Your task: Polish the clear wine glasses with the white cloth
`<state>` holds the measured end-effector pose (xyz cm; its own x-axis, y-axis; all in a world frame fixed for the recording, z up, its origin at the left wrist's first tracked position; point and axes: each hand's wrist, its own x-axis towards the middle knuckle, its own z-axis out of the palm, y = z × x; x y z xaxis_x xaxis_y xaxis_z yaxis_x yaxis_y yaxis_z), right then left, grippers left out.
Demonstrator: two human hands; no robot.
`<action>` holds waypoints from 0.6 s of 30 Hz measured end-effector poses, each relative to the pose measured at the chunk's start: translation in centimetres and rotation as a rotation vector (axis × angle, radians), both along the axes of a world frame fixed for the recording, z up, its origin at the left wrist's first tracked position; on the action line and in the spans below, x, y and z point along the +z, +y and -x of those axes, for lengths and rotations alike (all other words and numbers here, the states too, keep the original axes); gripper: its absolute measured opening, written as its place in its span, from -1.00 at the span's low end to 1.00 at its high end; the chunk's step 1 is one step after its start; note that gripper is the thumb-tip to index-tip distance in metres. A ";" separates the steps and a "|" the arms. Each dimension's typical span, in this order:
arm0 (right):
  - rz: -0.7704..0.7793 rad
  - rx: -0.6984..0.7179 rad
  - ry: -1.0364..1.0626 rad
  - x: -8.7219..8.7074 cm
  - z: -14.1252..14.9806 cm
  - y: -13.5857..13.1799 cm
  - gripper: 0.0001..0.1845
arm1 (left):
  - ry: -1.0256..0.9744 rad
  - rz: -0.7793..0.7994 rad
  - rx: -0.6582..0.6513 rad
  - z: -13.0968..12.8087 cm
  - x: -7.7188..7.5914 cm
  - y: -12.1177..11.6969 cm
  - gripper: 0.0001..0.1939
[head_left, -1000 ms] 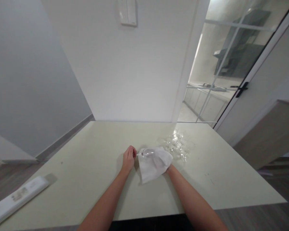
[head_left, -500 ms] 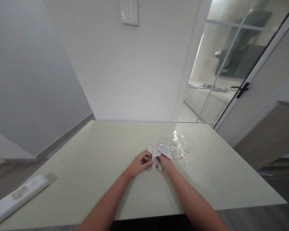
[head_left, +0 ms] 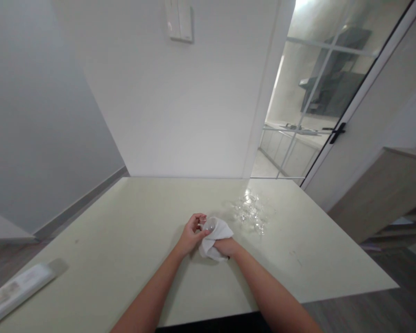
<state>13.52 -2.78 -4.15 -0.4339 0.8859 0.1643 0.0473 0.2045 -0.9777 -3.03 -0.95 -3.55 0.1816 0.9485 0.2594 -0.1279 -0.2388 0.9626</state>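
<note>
My left hand (head_left: 190,236) is curled around the left side of a small clear, round, cup-like piece (head_left: 210,225), its thumb and fingers closed on the edge. A white cloth (head_left: 222,228) wraps the right and near side of that piece. My right hand (head_left: 228,246) is closed on the cloth, its fingers mostly hidden in the folds. Right of the cloth lies a cluster of clear, shiny pieces (head_left: 250,212); glare hides their exact shape.
The pale table (head_left: 131,231) carries a long white box (head_left: 19,291) at its left front corner. A white wall with a switch (head_left: 179,21) rises behind. To the right are a glazed door with a black handle (head_left: 338,133) and a wooden shelf unit (head_left: 377,194).
My left hand has closed on the clear piece, which was held in the cloth by my right hand. The cloth and piece have moved left and nearer. The view has shifted slightly.
</note>
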 end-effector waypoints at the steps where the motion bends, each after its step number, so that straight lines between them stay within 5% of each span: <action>1: 0.009 0.000 0.000 -0.2 0.0 0.1 -0.60 | -0.014 0.028 -0.008 0.0 0.1 -0.1 -0.35; 7: 0.115 -0.052 -0.075 -2.8 -0.3 1.1 -0.37 | -0.080 0.087 -0.122 0.5 0.0 0.2 -0.38; 11: 0.073 -0.007 -0.082 -2.5 -0.2 1.1 -0.44 | -0.094 0.055 -0.037 0.5 -0.3 0.4 -0.36; 18: 0.085 -0.036 -0.123 -2.5 -0.4 0.9 -0.34 | -0.142 0.087 -0.122 0.2 0.5 -0.2 -0.38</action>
